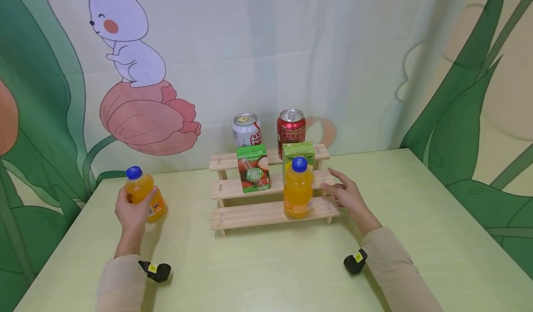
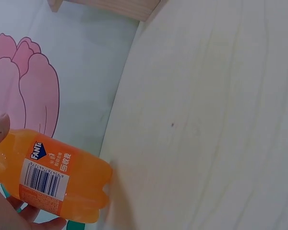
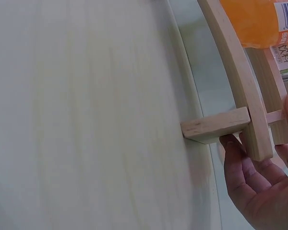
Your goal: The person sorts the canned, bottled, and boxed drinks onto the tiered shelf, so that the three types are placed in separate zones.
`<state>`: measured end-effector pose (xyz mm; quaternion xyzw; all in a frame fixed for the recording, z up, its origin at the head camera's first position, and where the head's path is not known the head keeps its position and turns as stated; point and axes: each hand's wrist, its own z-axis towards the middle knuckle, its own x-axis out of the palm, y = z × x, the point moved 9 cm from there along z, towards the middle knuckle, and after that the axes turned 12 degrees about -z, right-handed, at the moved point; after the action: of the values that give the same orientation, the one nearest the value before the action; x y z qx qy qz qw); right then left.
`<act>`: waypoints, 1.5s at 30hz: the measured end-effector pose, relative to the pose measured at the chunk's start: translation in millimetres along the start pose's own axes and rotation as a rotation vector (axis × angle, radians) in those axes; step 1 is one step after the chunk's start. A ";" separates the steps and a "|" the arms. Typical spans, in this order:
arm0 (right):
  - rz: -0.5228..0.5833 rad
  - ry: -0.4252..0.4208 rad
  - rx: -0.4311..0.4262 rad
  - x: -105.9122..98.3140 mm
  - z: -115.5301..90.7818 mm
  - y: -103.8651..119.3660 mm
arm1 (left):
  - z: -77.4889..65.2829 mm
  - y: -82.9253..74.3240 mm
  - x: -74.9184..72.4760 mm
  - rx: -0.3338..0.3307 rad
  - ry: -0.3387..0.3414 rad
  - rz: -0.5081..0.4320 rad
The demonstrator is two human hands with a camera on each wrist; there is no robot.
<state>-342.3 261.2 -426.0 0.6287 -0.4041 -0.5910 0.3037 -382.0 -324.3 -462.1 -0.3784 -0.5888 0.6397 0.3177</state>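
Observation:
My left hand [image 1: 132, 210] grips an orange Fanta bottle [image 2: 62, 179] with a blue cap, fingers and thumb wrapped round it. The bottle leans slightly at the table's left side; whether its base touches the table, I cannot tell. At the right end of a three-step wooden rack [image 1: 250, 215], my right hand [image 1: 347, 198] holds the steps' ends. In the right wrist view its fingers [image 3: 242, 179] curl behind the lowest step near the leg. A second orange Fanta bottle [image 1: 298, 191] stands upright on the lowest step's right part, close to that hand.
On the middle step stand a red-and-green juice box [image 1: 254, 169] and a light green drink box [image 1: 300, 151], partly behind the bottle. The top step bears a white can [image 1: 246, 131] and a red can [image 1: 291, 129]. Behind the table [image 1: 250, 275] hangs a printed curtain [image 1: 354, 48].

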 end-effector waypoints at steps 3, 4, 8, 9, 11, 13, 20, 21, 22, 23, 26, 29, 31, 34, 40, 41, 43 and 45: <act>-0.001 0.000 -0.006 0.3 -0.1 0.5 | 1.3 2.7 -1.5 0.008 -0.007 0.014; 0.000 0.000 -0.008 0.4 -0.3 0.9 | 1.5 3.2 -1.8 0.011 -0.007 0.016; 0.014 -0.001 -0.016 0.1 -0.9 2.2 | 1.4 3.5 -2.1 0.028 -0.007 0.020; 0.016 -0.001 -0.017 0.0 -1.0 2.4 | 1.1 3.5 -1.8 0.032 -0.005 0.022; 0.018 -0.001 -0.014 0.0 -0.9 2.3 | -0.1 3.4 -1.5 0.038 -0.003 0.026; 0.014 -0.001 -0.011 0.0 -0.6 1.9 | -1.4 3.5 -1.4 0.041 0.003 0.025; 0.003 0.003 -0.006 0.6 -0.7 2.6 | -4.0 1.9 -2.8 0.050 0.010 0.025; 0.000 0.004 -0.005 0.7 -1.0 2.9 | -4.2 1.4 -3.2 0.053 0.010 0.029; 0.000 0.006 -0.003 0.6 -1.1 3.1 | -4.7 0.4 -3.5 0.056 0.009 0.031; -0.002 0.006 -0.002 0.5 -1.3 3.3 | -5.3 -0.3 -3.9 0.059 0.007 0.036; -0.003 0.007 0.002 0.5 -1.6 3.3 | -7.5 -2.8 -4.6 0.068 0.004 0.040; -0.003 0.005 -0.001 0.4 -1.7 3.1 | -10.7 -5.1 -4.8 0.079 0.008 0.031; 0.000 0.006 -0.003 0.4 -1.5 2.5 | -12.3 -6.2 -4.8 0.094 0.012 0.025; 0.007 0.007 -0.007 0.4 -1.4 2.3 | -23.6 -17.0 -3.4 0.103 0.012 0.012; 0.006 0.005 -0.011 -0.4 -3.2 4.1 | -80.0 -78.5 4.8 0.113 0.003 -0.006; 0.003 0.005 -0.011 -0.5 -3.5 4.4 | -82.7 -81.3 5.3 0.117 0.003 -0.012; 0.002 0.006 -0.010 -0.4 -3.9 4.8 | -83.1 -81.1 5.5 0.127 0.011 -0.008; 0.000 0.007 -0.006 -0.3 -4.0 5.2 | -79.5 -77.0 5.2 0.133 0.018 -0.008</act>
<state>-339.2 258.6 -420.9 0.6300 -0.4010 -0.5900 0.3070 -319.4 -271.1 -387.7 -0.3600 -0.5435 0.6727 0.3499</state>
